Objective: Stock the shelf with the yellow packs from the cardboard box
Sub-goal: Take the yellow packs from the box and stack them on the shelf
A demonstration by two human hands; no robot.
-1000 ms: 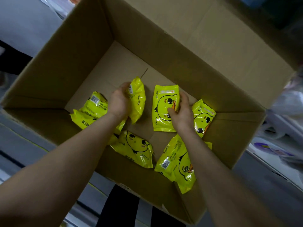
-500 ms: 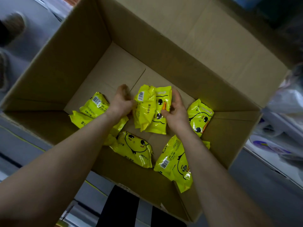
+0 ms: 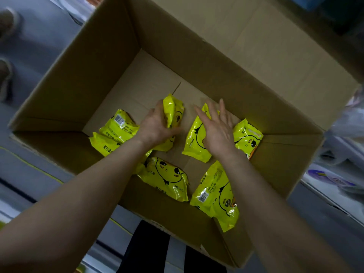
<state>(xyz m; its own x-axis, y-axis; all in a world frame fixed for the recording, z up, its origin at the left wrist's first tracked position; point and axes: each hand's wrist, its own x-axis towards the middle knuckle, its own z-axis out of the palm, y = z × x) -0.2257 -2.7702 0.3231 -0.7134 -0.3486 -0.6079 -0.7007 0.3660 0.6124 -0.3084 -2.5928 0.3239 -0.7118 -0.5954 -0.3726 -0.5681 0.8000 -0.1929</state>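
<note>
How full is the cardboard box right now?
Nearly empty: a few yellow packs lie in one layer on the floor of the cardboard box, bare cardboard between them. The left hand grips one pack.

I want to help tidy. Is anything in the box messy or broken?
Nothing looks torn or spilled. The yellow packs lie jumbled in the cardboard box, some face up, some barcode up. The left hand grips an upright pack.
</note>
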